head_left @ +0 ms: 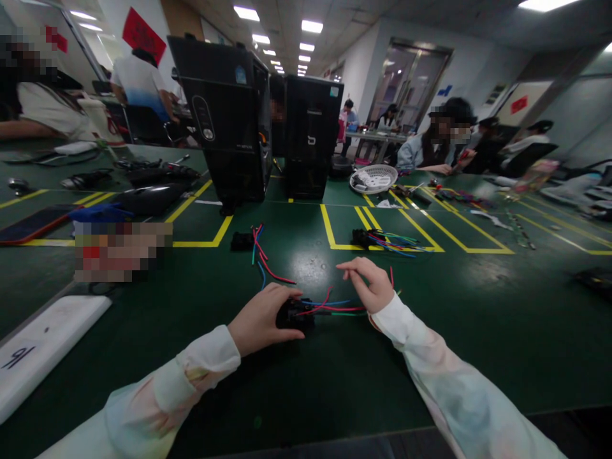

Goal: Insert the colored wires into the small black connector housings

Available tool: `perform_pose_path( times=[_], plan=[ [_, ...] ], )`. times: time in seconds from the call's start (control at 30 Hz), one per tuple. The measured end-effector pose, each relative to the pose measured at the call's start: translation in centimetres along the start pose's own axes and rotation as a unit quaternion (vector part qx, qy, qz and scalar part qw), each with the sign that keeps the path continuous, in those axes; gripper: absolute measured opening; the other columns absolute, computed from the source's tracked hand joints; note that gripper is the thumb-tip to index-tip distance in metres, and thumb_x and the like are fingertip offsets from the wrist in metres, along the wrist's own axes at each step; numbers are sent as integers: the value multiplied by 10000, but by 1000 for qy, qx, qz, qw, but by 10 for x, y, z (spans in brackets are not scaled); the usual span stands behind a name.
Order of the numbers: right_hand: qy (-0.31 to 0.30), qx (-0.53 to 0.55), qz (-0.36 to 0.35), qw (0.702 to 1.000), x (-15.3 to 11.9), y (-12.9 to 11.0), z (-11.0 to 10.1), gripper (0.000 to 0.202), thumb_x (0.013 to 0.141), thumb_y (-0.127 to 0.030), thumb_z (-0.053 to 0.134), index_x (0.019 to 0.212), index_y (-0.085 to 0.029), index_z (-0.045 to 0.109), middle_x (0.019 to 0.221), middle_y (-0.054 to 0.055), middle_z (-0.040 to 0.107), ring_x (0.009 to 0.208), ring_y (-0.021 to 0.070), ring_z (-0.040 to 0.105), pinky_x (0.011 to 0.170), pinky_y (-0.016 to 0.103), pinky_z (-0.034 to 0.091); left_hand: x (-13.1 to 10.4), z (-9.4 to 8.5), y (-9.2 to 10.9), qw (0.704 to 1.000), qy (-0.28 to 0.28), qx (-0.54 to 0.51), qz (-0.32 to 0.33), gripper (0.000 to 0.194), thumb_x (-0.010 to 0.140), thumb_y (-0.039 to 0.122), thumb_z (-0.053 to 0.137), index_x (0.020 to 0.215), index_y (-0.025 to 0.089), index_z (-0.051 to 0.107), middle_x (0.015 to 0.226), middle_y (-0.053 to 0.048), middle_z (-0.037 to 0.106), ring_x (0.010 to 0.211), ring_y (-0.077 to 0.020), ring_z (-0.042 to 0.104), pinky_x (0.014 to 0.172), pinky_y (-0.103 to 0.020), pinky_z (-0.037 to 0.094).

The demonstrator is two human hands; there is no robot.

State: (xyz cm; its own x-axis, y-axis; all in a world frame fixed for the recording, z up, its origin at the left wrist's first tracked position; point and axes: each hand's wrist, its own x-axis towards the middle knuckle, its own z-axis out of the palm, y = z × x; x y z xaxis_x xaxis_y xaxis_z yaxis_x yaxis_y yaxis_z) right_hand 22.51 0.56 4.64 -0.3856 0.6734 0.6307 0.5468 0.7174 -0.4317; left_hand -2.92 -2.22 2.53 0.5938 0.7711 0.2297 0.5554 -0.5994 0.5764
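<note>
My left hand (268,319) is wrapped round a black connector block (302,313) on the green table (344,376). Red, blue and green wires (342,308) run from the block to the right, towards my right hand (367,280). That hand hovers over the wire ends, its index finger stretched out to the left and its other fingers bent; whether a wire lies between them is too small to tell. Behind my left hand lies a second black block (242,241) with loose red, blue and green wires. A third block (363,238) with a wire bundle sits inside yellow tape lines.
Two black computer towers (229,121) (313,137) stand at the back. A white basket (373,179) is right of them. A white numbered board (48,347) lies at the left, near a blue cloth (99,212). Other people sit further off, one at the right across the table.
</note>
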Motion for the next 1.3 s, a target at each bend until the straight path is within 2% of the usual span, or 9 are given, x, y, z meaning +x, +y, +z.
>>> perform_pose_path(
  times=[0.17,0.33,0.57,0.73,0.9,1.1,1.3],
  plan=[
    [-83,-96,-70,989,-7,-9,7,265,843,-143,362,951,-168,603,751,44,581,725,166,483,663,312,342,1,3,-3,1000,-15,-4,-8,555,643,389,716,1123,212,501,1071,-59,567,993,-227,501,853,-374,432],
    [-139,-183,-134,964,-12,-22,15,251,833,-172,415,1015,-178,588,855,59,573,835,188,461,768,354,320,2,7,-5,1000,-12,22,-2,518,641,391,713,1096,227,526,1025,-46,555,952,-226,499,833,-371,421],
    [-144,-201,-150,957,-15,-44,19,194,855,-223,438,979,-192,584,873,49,583,845,182,460,808,357,317,3,8,-8,1000,-2,7,-3,522,645,474,685,1070,209,540,982,-53,517,917,-218,497,799,-352,429],
    [-161,-182,-146,959,-16,-38,24,131,862,-247,456,889,-196,574,863,39,574,857,171,465,803,341,311,3,6,-9,1000,-8,-24,-5,410,691,417,664,1026,209,553,982,-45,523,920,-204,506,801,-338,427],
    [-172,-158,-135,963,-15,-34,24,142,874,-242,433,831,-193,559,835,28,553,813,155,450,777,315,300,4,8,-8,1000,-13,-14,-1,405,658,404,695,987,202,569,939,-35,561,894,-207,505,777,-332,418],
    [-200,-165,-122,958,-15,-38,23,185,886,-265,406,816,-177,553,765,37,525,724,154,408,652,288,266,5,8,-7,1000,-13,0,-1,392,649,410,705,948,190,578,931,-35,591,871,-207,504,755,-324,407],
    [-194,-162,-132,958,-16,-36,24,210,892,-292,397,798,-165,535,675,22,541,648,137,424,606,278,231,4,8,-9,1000,-12,3,7,396,655,421,700,946,188,566,938,-34,582,880,-203,501,763,-318,402]
  ],
)
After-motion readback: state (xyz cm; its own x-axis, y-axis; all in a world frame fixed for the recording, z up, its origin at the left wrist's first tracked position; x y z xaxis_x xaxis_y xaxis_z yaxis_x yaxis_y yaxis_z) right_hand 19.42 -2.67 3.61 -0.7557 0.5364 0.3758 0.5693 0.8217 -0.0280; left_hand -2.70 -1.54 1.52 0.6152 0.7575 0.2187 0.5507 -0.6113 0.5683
